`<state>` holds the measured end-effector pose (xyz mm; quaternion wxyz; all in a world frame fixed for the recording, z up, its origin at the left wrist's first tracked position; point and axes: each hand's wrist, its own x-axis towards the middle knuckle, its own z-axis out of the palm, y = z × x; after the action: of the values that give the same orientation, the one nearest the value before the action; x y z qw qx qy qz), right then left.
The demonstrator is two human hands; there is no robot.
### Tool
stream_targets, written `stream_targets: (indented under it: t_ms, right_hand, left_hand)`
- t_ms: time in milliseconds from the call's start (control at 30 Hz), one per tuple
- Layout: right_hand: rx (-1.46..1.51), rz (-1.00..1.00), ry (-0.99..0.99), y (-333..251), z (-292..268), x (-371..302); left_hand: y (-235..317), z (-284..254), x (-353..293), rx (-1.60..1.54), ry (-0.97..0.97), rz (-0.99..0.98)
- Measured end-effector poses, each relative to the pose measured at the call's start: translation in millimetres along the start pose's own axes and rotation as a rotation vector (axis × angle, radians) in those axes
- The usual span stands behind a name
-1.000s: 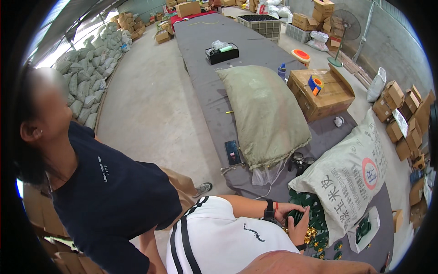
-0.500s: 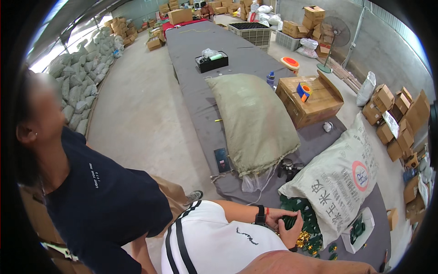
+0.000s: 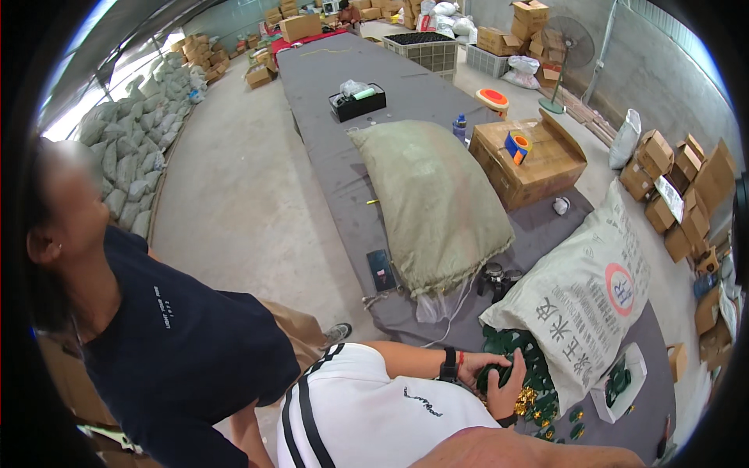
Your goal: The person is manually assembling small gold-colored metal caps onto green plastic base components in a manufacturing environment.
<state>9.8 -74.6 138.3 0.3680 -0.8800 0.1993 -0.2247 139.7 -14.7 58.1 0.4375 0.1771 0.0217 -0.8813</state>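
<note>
My left hand, with a black watch and a red cord at its wrist, is closed round a small stack of dark green pieces. My right hand cups the same stack from the near side, its thumb against it and its fingers raised. Under and beyond my hands lies a heap of flat dark green pieces, spilling from the mouth of a white woven sack. Small shiny gold pieces lie beside my right hand. Some green pieces with gold centres rest on the table nearby.
A white open box with green pieces stands right of the sack. On the grey table are a full greenish sack, a cardboard box with tape, and a black tray. A person in a dark shirt stands at left.
The view has shifted slightly. My right fingers have moved a little apart from my left fingertips, while the green stack stays between my hands.
</note>
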Motion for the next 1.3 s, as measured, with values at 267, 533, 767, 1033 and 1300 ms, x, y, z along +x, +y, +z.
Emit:
stream_targets:
  t_ms: [267,533,767,1033,1300]
  right_hand:
    - [-0.033,0.057,-0.124,8,0,-2]
    - [-0.045,0.087,-0.126,8,-2,-3]
    - [-0.047,0.089,-0.126,13,-5,-3]
    - [-0.021,0.150,-0.173,10,-4,-2]
    - [-0.021,0.156,-0.179,11,-1,-1]
  left_hand:
    - [-1,-3,0,0.052,-0.002,0.082]
    - [2,5,2,0.002,0.106,0.065]
    - [4,15,-2,0.062,0.023,0.090]
    - [4,8,2,0.076,0.130,0.025]
    - [4,1,3,0.095,0.146,0.034]
